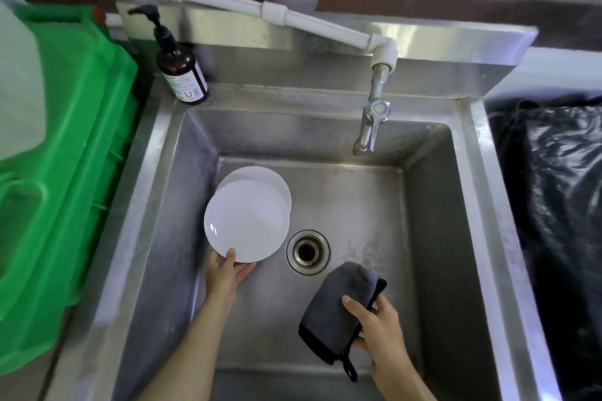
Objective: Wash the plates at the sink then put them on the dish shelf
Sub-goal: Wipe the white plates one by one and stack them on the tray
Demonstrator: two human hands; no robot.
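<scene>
While your left hand (pixel 228 273) pinches the near rim of the top plate (pixel 246 221), lifted over a second plate (pixel 270 177) by the sink's (pixel 482 192) left wall, your right hand (pixel 378 332) grips the grey cloth (pixel 338 306). Keep the plate tilted, open the tap (pixel 371 120) (no water seems to run), and wipe from centre to rim.

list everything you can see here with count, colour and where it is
plates: 2, white, stacked in sink's left part
cloth: 1, grey, black edging, over sink's front right
sink: 1, steel, centre
drain: 1, metal, sink floor
tap: 1, chrome, on white pipe, back right
pump bottle: 1, brown, back left ledge
bin: 1, green, left
bag: 1, black, right
left hand: holds top plate's near rim
right hand: grips cloth
</scene>
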